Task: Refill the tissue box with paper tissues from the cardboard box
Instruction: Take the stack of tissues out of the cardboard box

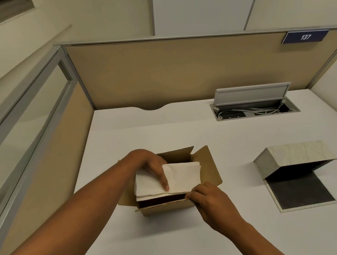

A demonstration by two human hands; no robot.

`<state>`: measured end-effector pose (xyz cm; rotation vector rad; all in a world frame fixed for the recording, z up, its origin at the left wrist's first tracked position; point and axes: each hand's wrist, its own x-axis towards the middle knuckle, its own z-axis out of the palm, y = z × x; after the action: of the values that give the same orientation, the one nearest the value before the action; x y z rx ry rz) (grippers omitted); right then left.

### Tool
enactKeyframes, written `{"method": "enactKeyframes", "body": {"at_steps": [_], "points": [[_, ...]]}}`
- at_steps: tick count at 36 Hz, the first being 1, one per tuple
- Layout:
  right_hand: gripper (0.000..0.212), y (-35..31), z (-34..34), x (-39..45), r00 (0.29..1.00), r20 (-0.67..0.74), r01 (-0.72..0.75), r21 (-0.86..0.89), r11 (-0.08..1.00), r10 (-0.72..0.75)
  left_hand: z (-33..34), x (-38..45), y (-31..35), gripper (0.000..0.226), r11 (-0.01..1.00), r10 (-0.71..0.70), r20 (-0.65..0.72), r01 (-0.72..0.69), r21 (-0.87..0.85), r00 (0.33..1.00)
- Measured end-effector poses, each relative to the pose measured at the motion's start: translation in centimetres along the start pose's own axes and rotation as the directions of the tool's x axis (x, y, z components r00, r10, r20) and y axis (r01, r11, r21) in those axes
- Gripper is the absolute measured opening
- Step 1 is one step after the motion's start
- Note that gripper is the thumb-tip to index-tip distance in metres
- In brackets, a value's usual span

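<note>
- Lifting out the tissues is the step in hand: the left hand (pixel 153 167) lies over the stack of paper tissues (pixel 178 178), fingers spread along its top with the thumb side hidden, so a full grasp cannot be confirmed.
- Right hand (pixel 206 195) pinches the near right edge of the cardboard box (pixel 210 164), seemingly steadying it; its fingers are curled narrow on the rim.
- Stack sits at the mouth of the cardboard box, raised above the dark interior, on the white desk (pixel 163 127).
- Tissue box (pixel 294 159) rests well apart to the right, tipped open, with its dark base panel (pixel 299 190) exposed.
- Next move, by judgement: carry the stack level across to the tissue box without letting it splay.
- Count: one cardboard box, one stack, one tissue box, two hands.
</note>
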<state>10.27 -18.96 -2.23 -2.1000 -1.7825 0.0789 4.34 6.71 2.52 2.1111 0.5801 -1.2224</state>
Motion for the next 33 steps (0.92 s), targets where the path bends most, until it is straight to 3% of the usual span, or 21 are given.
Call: {"method": "enactKeyframes", "body": {"at_steps": [4, 7, 11, 16, 22, 29, 33], "points": [[0.025, 0.1, 0.2, -0.2, 1.000, -0.022, -0.004, 0.007, 1.000, 0.004, -0.2, -1.4, 0.2, 0.069, 0.999, 0.017, -0.022, -0.016, 0.033, 1.000], [0.041, 0.0, 0.0, -0.8, 0.997, -0.025, -0.073, 0.068, 0.995, 0.075, -0.2, -2.6, 0.3, 0.067, 0.998, 0.031, -0.055, -0.028, 0.049, 0.998], [0.056, -0.3, -1.2, -1.3, 0.971, -0.118, -0.176, 0.233, 0.956, 0.208, -0.4, -4.8, 0.6, 0.076, 0.991, 0.043, -0.195, -0.018, 0.130, 0.980], [0.072, -0.3, -2.7, -1.0, 0.889, -0.258, -0.253, 0.413, 0.875, 0.379, -0.9, -9.0, 1.8, 0.079, 0.958, 0.111, -0.381, 0.004, 0.288, 0.918], [0.106, -0.3, -4.6, 0.3, 0.869, -0.159, -0.290, 0.603, 0.743, 0.468, -0.5, -13.8, 4.1, 0.076, 0.904, 0.258, -0.543, -0.002, 0.427, 0.799], [0.109, 0.0, -7.5, 0.8, 0.899, -0.107, -0.164, 0.817, 0.553, 0.425, 1.5, -15.7, 6.9, 0.073, 0.824, 0.440, -0.671, 0.027, 0.565, 0.597], [0.113, 0.8, -9.3, -0.1, 0.892, -0.092, -0.186, 0.818, 0.545, 0.442, 2.5, -15.0, 8.5, 0.073, 0.780, 0.533, -0.673, 0.011, 0.626, 0.513]]}}
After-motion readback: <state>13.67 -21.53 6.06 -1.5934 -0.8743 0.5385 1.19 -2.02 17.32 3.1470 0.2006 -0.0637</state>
